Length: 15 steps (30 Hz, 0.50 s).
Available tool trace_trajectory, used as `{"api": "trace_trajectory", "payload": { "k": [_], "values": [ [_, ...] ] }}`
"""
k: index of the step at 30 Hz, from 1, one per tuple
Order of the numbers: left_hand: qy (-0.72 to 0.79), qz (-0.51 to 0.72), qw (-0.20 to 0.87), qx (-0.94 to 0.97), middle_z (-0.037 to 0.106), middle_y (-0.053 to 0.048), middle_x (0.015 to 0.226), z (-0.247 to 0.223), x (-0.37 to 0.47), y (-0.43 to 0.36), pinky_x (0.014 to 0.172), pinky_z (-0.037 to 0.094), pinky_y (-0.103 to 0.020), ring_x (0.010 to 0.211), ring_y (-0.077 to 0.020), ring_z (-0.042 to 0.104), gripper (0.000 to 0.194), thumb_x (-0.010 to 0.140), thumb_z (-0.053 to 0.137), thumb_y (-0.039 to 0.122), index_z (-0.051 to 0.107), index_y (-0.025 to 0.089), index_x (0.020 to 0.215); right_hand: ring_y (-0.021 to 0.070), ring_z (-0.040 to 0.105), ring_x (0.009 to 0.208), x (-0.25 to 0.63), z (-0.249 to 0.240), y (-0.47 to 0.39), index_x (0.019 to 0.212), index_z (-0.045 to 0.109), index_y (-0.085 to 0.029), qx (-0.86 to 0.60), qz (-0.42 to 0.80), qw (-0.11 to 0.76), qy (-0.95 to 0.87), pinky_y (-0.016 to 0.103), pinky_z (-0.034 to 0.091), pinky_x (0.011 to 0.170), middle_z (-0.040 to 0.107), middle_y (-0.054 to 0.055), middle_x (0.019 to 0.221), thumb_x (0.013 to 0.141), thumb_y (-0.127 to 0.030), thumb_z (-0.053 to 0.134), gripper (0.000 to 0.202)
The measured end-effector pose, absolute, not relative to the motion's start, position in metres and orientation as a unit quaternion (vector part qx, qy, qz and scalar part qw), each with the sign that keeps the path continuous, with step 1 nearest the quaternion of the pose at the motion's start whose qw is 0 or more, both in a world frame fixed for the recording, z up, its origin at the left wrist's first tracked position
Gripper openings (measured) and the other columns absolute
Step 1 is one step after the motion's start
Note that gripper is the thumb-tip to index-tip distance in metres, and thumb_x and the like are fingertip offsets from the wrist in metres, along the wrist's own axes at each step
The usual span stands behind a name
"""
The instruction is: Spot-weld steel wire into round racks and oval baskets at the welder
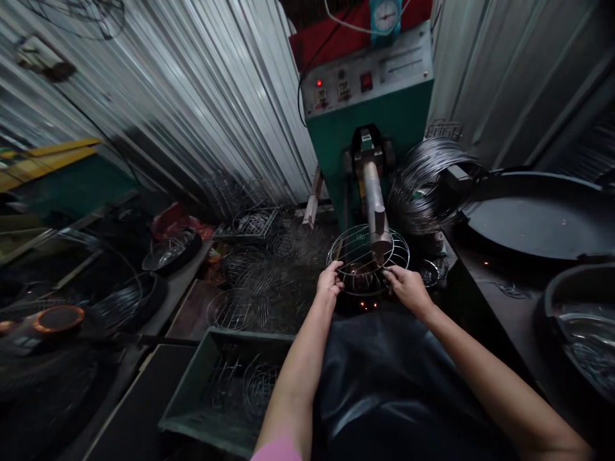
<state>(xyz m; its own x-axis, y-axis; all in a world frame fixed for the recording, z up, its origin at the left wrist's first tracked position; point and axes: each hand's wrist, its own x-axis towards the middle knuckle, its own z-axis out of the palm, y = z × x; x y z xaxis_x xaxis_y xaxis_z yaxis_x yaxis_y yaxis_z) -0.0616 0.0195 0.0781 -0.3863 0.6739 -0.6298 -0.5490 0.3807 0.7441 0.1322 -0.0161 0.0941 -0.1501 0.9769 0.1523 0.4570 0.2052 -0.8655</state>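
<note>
i see a round wire basket [353, 246] out in front of me, held low between my two hands. it sits just under the thick metal arm [373, 192] that sticks out of the green machine [331, 134] and points back at me. the blunt end of that arm is over the right part of the basket. i can't tell if the two touch.

my left hand [329, 280] is at the near left edge of the rim. its fingers are curled in, with the thumb and first finger nipped on the wire there. my right hand [406, 287] is at the near right, with its fingertips close to the blunt end. its thumb and fingers look drawn in close, but it is too dark and small for me to tell if they pinch the rim, a bit of wire or nothing.

so the basket lies straight ahead of both sets of fingers, away from me. it is round, so it has no real long way; its thin bars run across it at a slant. both hands are about as near to the basket, but the right one is nearer to the blunt end. that small gap is what i mind most.

a coil of wire [423, 186] is just right of the arm, and a green crate [185, 400] is down on my left.
</note>
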Motion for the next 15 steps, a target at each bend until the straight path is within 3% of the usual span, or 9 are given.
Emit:
{"api": "trace_trajectory", "payload": {
  "k": [15],
  "values": [
    [0.628,0.558,0.541,0.041,0.023,0.011,0.042,0.0771,-0.0606,0.0177,0.029,0.016,-0.016,0.03,-0.0015,0.019,0.026,0.056,0.069,0.022,0.043,0.017,0.055,0.0154,0.054,0.045,0.127,0.0849,-0.0055,0.074,0.063,-0.02,-0.549,0.27,0.357,-0.706,0.025,0.041,0.051,0.06,0.001,0.053,0.083,-0.041,0.042,0.031]
  ]
}}
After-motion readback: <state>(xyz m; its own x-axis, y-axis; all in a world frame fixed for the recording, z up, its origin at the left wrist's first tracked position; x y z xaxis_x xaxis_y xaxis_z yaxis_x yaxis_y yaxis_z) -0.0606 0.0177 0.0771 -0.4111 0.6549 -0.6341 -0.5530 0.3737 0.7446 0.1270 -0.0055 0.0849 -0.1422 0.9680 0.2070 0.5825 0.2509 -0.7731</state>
